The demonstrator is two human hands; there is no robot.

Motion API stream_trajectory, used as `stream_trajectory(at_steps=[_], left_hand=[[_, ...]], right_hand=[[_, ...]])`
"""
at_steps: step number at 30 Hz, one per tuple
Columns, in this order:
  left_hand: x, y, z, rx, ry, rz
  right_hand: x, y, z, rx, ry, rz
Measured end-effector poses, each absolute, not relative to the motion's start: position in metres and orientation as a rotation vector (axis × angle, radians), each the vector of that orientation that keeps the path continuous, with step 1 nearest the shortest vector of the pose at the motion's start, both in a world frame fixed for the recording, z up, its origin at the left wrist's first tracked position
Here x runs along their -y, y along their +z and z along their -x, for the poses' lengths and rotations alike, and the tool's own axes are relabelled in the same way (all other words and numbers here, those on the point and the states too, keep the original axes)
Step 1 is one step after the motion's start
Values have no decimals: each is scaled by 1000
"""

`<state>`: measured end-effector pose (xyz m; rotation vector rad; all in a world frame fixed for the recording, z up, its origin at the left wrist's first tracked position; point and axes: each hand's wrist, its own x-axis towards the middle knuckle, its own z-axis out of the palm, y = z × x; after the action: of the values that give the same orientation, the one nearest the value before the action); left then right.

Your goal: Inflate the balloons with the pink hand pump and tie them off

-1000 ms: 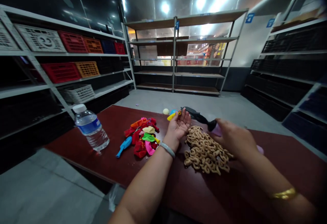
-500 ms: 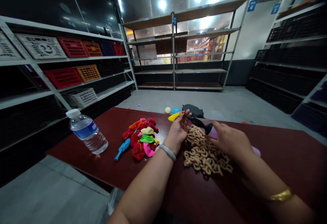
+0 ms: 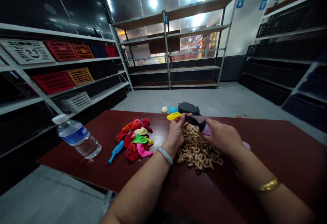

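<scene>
Since one second ago, the yellow balloon (image 3: 173,116) and the pump (image 3: 207,130) have been brought together at my left hand (image 3: 176,131); its palm was spread upward then, and the fingers are now curled in. The water bottle (image 3: 78,137) now sits farther toward the left edge of the frame, as do the other table items; my view has shifted.

Left: fingers nearly closed, thumb and fingertips pinching the neck end of the yellow balloon, a little above the lower half's middle. Balloon narrow, pointing left. Grey bracelet (image 3: 165,155) at the wrist.

Right: my right hand (image 3: 224,136) is wrapped around the lilac body of the pump, right of centre. Black nozzle (image 3: 192,120) slopes up and left to my left fingertips. Whether it sits inside the balloon's mouth I cannot tell; the fingers cover the joint. Gold bangle (image 3: 269,185) at lower right.

Surface: dark red-brown table (image 3: 268,138) across the lower frame. Pile of curled tan pieces (image 3: 200,150) lies below the pump, between my forearms. Heap of loose balloons (image 3: 135,138) left of centre; blue balloon (image 3: 117,151) at its lower left.

Beyond the far edge: dark bag (image 3: 188,108), blue ball (image 3: 173,110). Red crate (image 3: 53,82) at left, on shelving.
</scene>
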<state>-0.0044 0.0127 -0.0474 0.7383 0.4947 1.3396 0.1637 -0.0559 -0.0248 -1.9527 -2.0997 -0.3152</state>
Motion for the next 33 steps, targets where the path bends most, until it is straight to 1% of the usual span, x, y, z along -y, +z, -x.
stream_trajectory(at_steps=[7,16,22,29,33], left_hand=[[2,-33,1,-457,1301,-714],[-3,-27,10,-270,1182,-458],[0,-29,7,-215,1158,-338],[8,-18,1,-338,1242,-271],[1,-8,14,-333,1279,-280]], right_hand=[[58,-23,-158,2079,-337,1868],[64,-24,-149,2076,-449,1878],[67,-22,-141,2136,-384,1866],[71,-21,-129,2170,-423,1829],[69,-20,-132,2196,-296,1827]])
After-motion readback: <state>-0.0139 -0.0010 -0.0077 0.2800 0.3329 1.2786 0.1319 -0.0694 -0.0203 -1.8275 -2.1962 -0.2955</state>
